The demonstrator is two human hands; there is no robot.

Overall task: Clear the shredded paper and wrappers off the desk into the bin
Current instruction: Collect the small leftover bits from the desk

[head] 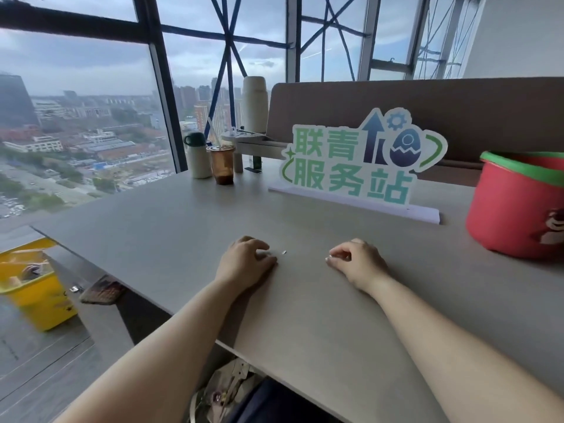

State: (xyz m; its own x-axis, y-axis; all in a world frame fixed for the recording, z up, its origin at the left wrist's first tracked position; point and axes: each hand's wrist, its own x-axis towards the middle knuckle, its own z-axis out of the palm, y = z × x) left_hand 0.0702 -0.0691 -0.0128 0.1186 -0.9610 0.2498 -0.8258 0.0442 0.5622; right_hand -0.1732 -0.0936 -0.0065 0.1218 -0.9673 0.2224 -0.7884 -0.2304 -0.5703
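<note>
One scrap (283,252) seems left on the desk (183,215); left hand (247,264) and right hand (357,264) curl their fingers. Whether they hold paper is unclear.

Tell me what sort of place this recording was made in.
Most likely a high-rise office workstation: a grey desk stands beside tall windows overlooking a city far below, a brown partition panel backs it, and a cut-out sign stands on it.

Cut-out sign (360,160) before brown partition (457,108), white flask (197,157), brown drink cup (222,166), red bucket (515,206)
</note>
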